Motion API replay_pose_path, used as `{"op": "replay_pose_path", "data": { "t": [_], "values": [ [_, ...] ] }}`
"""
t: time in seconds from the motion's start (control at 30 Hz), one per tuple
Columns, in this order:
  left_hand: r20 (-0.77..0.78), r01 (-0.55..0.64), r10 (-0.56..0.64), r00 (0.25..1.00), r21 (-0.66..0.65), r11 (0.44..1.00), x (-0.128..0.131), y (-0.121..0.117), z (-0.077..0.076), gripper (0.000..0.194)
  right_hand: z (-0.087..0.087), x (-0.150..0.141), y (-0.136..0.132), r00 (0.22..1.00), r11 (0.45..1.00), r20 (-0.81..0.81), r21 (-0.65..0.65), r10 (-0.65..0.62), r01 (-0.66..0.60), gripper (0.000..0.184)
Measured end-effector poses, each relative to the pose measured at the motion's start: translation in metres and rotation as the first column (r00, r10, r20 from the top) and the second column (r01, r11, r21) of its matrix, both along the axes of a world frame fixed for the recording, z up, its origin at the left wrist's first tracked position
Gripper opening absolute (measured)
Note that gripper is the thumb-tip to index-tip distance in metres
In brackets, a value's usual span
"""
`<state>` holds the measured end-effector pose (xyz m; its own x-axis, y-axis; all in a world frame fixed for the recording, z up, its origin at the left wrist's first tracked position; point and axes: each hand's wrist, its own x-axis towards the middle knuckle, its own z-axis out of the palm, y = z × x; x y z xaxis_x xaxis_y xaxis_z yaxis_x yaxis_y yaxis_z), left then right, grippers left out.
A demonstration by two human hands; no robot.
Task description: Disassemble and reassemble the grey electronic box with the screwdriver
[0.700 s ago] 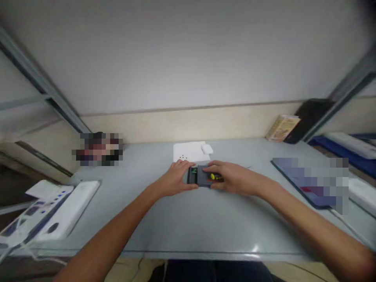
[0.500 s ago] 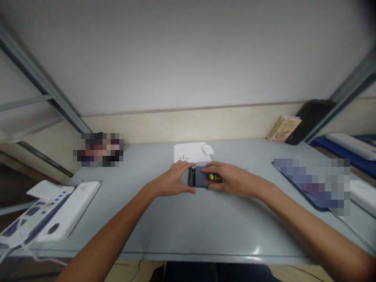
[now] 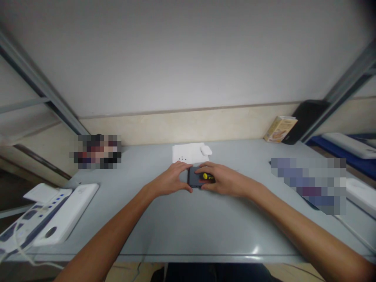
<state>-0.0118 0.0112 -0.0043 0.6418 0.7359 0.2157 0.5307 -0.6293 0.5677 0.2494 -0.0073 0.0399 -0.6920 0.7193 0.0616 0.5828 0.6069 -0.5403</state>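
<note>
A small dark grey case (image 3: 194, 177) with slots along its near edge lies between my hands on the desk. My left hand (image 3: 172, 180) grips its left end, fingers at the far side and thumb at the near side. My right hand (image 3: 225, 180) holds the right part from above, fingertips on its top and near edge. Tucked in the same hand is a yellow-and-black screwdriver (image 3: 205, 176), its handle end pointing left over the case; its shaft is hidden. Just beyond the hands, several small dark pieces, perhaps screws (image 3: 182, 158), lie on a white paper (image 3: 186, 150).
A small white object (image 3: 206, 150) rests on the paper's right edge. White power strips (image 3: 67, 213) with cables lie at left. A yellow box (image 3: 280, 129) leans by a black panel (image 3: 307, 121) at back right. Blurred-out items sit on both sides of the grey desk (image 3: 199, 227).
The gap at the case's left end has closed: my right hand has slid the grey upper part left against the end piece. My left hand stays at that end.
</note>
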Motion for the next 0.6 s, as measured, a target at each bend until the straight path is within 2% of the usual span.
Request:
{"op": "replay_pose_path", "data": {
  "t": [0.13,0.23,0.27,0.33,0.4,0.43,0.5,0.53,0.57,0.6],
  "values": [
    [-0.003,0.026,-0.026,1.0,0.034,0.999,0.0,-0.002,0.003,0.083,0.0,0.0,0.002,0.998,1.0,-0.053,-0.017,0.022,-0.023,0.044],
    [-0.005,0.055,-0.055,0.998,0.073,0.996,0.003,-0.006,0.008,0.081,0.004,0.001,0.007,0.984,0.998,-0.169,0.04,0.058,-0.052,0.029],
    [-0.012,0.062,-0.061,0.998,0.082,0.995,0.004,-0.008,0.01,0.079,0.006,0.001,0.009,0.971,0.996,-0.232,0.086,0.051,-0.032,0.025],
    [-0.042,0.068,-0.064,0.997,0.102,0.992,0.006,-0.013,0.013,0.074,0.014,0.003,0.014,0.922,0.978,-0.387,0.185,-0.018,0.097,0.022],
    [-0.084,0.061,-0.05,0.995,0.132,0.989,0.009,-0.018,0.017,0.067,0.023,0.007,0.02,0.809,0.921,-0.572,0.229,-0.134,0.315,0.027],
    [-0.105,0.055,-0.039,0.994,0.148,0.988,0.01,-0.02,0.018,0.064,0.028,0.01,0.024,0.721,0.879,-0.665,0.21,-0.193,0.429,0.033],
    [-0.139,0.047,-0.024,0.99,0.163,0.985,0.011,-0.023,0.019,0.057,0.034,0.018,0.032,0.474,0.755,-0.827,0.095,-0.303,0.648,0.05],
    [-0.146,0.045,-0.02,0.989,0.164,0.985,0.012,-0.024,0.02,0.052,0.035,0.022,0.036,0.368,0.696,-0.859,0.02,-0.355,0.718,0.058],
    [-0.147,0.043,-0.019,0.989,0.16,0.986,0.013,-0.025,0.02,0.047,0.033,0.025,0.039,0.279,0.652,-0.87,-0.062,-0.407,0.756,0.062],
    [-0.141,0.042,-0.021,0.99,0.153,0.987,0.014,-0.025,0.019,0.041,0.03,0.029,0.042,0.226,0.64,-0.856,-0.149,-0.466,0.754,0.064]
  ]
}}
